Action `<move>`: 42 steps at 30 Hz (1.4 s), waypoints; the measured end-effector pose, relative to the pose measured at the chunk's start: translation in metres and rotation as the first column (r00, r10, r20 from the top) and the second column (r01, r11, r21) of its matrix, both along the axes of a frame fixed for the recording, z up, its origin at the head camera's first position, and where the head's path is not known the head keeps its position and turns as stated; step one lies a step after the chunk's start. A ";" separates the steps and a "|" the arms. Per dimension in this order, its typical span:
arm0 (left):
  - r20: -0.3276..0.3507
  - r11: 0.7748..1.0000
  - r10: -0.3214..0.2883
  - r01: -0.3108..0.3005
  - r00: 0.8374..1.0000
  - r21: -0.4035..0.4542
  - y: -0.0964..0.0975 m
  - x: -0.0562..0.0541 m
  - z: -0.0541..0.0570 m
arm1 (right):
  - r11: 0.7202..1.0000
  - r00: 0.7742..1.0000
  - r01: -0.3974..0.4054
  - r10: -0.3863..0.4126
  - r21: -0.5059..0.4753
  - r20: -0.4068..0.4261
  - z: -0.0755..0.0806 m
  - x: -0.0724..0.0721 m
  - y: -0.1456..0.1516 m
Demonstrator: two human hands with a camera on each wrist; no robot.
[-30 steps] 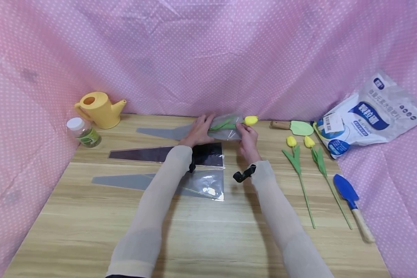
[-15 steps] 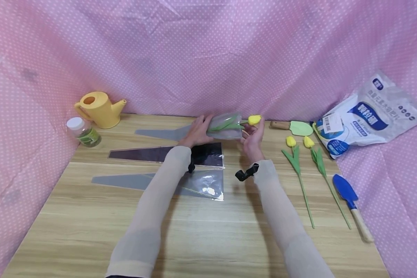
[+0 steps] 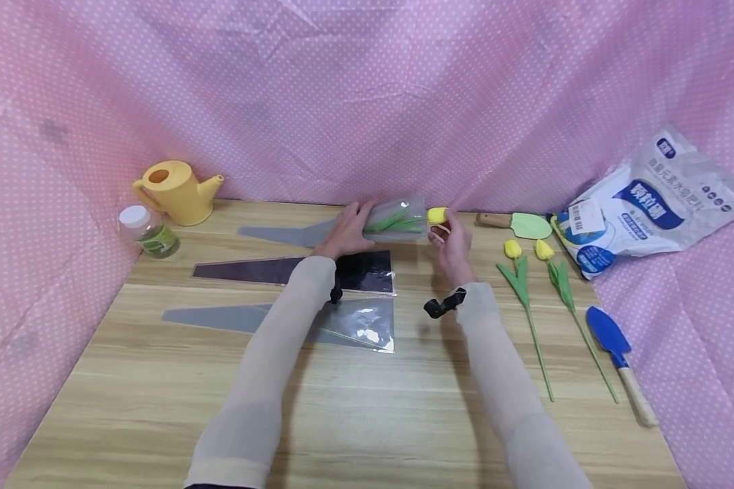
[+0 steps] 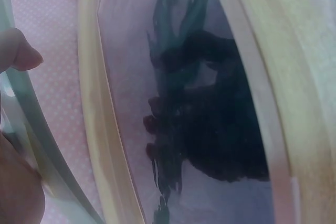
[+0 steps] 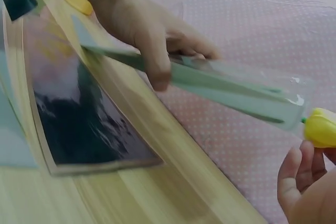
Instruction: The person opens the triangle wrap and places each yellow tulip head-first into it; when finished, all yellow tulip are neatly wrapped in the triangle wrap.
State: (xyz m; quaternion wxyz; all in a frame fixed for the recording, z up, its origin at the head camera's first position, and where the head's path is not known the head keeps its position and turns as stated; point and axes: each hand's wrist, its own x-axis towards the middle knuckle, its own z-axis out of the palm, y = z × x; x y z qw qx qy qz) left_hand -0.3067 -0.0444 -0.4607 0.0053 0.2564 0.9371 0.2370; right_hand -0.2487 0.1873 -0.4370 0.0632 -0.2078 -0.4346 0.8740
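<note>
My left hand [image 3: 348, 231] grips a clear flower sleeve [image 3: 412, 209] with a grey tapered end, above the back of the table. Inside it lie the green leaves and stem of an artificial tulip. The tulip's yellow bloom [image 5: 319, 128] sticks out just past the sleeve's open right end. Fingers of my right hand [image 3: 455, 246] pinch the bloom from the right; in the right wrist view its other fingers are spread below. The left wrist view shows my left thumb [image 4: 21, 51] beside the sleeve, above a dark sleeve [image 4: 210, 124] that reflects the hand.
The dark sleeve and a grey clear sleeve [image 3: 361, 322] lie in front. Two yellow tulips [image 3: 529, 309] [image 3: 571, 305], a green trowel [image 3: 529, 225], a blue trowel [image 3: 610, 333] and a fertilizer bag [image 3: 648, 204] are right. A yellow watering can [image 3: 177, 193] and a white-capped bottle [image 3: 153, 234] stand left.
My right hand let go of the sleeve's open end and moved right to the tulip's bloom. Since half a second ago the bloom has shifted left, closer to the opening. My left hand has stayed.
</note>
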 end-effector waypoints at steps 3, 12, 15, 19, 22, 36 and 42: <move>0.000 1.000 -0.003 0.003 1.000 -0.005 0.000 0.001 0.001 | 0.996 0.999 -0.011 0.016 0.086 -0.051 0.000 0.000 0.006; -0.005 1.000 -0.012 0.012 1.000 -0.022 0.000 0.001 0.002 | 0.957 0.981 -0.081 0.126 0.278 -0.149 0.001 0.003 0.018; -0.008 1.000 -0.021 0.020 1.000 -0.022 0.001 0.001 0.003 | 0.949 0.979 -0.096 0.145 0.301 -0.143 0.000 0.004 0.018; -0.018 0.999 -0.031 0.031 0.999 -0.025 0.002 0.001 0.005 | 0.935 0.982 -0.087 0.139 0.344 -0.129 -0.003 0.005 0.017; -0.019 0.999 -0.031 0.030 0.999 -0.025 0.002 0.001 0.007 | 0.914 0.984 -0.058 0.120 0.403 -0.131 -0.006 0.004 0.014; -0.003 1.000 -0.022 0.022 1.000 -0.015 0.002 0.002 0.007 | 0.805 0.983 -0.105 0.174 0.584 -0.062 -0.011 0.006 0.007; -0.005 1.000 -0.014 0.014 1.000 -0.025 0.003 0.002 0.007 | 0.777 0.962 -0.206 0.272 0.595 -0.022 -0.010 0.008 0.006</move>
